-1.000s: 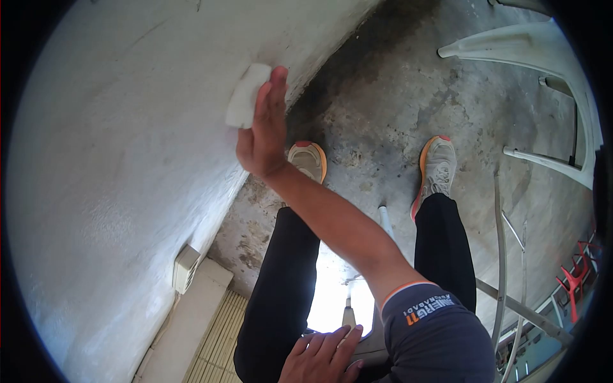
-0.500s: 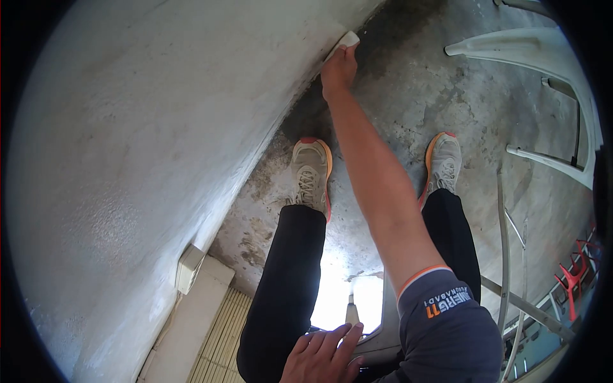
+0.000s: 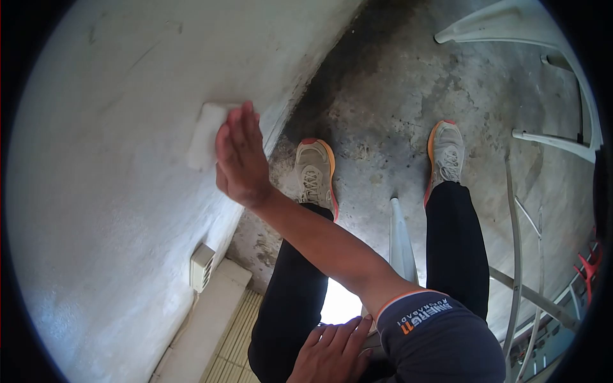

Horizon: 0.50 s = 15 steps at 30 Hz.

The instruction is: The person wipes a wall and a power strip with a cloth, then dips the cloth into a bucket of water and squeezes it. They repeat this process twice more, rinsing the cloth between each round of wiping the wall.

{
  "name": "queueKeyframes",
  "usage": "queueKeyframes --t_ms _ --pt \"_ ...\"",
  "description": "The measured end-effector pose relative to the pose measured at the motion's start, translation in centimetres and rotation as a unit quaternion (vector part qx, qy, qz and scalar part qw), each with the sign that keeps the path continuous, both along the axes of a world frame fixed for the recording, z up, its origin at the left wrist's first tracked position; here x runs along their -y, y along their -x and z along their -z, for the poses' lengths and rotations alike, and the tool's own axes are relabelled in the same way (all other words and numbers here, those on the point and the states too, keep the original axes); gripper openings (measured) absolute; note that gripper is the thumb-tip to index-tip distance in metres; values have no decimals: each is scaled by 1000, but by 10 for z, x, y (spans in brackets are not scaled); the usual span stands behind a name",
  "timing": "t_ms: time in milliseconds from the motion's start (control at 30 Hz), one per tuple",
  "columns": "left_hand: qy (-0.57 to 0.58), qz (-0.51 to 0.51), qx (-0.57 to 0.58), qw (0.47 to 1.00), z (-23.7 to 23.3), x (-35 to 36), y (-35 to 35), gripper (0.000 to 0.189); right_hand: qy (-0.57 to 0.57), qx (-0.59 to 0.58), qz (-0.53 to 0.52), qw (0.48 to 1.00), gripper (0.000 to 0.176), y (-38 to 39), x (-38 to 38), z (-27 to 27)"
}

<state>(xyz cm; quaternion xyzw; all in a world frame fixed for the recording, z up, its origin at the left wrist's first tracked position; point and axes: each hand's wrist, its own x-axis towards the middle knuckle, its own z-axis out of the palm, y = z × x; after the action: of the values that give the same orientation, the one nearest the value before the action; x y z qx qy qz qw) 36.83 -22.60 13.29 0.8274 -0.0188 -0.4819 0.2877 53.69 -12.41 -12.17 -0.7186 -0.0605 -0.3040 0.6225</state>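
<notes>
On the whitish wall (image 3: pixel 115 127), my right hand (image 3: pixel 242 156) presses a pale white block (image 3: pixel 205 135) flat, its fingers against the block's right side. The hand partly hides the block. My left hand (image 3: pixel 332 350) lies at the bottom centre, back up and fingers spread, over the edge of a light surface between my legs. Nothing shows in it.
Both my shoes (image 3: pixel 314 172) stand on the stained concrete floor (image 3: pixel 377 96). White plastic chair parts (image 3: pixel 555 32) are at the upper right. Bent metal tubes (image 3: pixel 513 242) and a red object (image 3: pixel 590 271) are at the right. A socket box (image 3: pixel 202 267) is on the wall.
My right hand has moved from the wall's base at the top down and left onto the wall face, with the block. A white chair leg now shows between my legs.
</notes>
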Motion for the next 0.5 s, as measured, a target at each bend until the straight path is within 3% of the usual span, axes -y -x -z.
queueKeyframes --t_ms 100,167,300,400,500 --pt "10 -11 1 1000 2 -4 -3 53 19 -56 48 997 65 -33 19 23" --pt "10 -21 -4 1000 2 -5 -9 53 -51 -199 113 972 61 -62 34 43" --pt "8 -15 -15 1000 4 -9 -9 51 -143 -342 149 917 56 -94 50 102" --pt "-6 -10 -21 1000 5 -11 -13 50 -61 -486 133 862 50 -98 58 159" --pt "-41 14 -13 999 7 -15 -14 52 -189 -532 73 822 43 -96 84 181"
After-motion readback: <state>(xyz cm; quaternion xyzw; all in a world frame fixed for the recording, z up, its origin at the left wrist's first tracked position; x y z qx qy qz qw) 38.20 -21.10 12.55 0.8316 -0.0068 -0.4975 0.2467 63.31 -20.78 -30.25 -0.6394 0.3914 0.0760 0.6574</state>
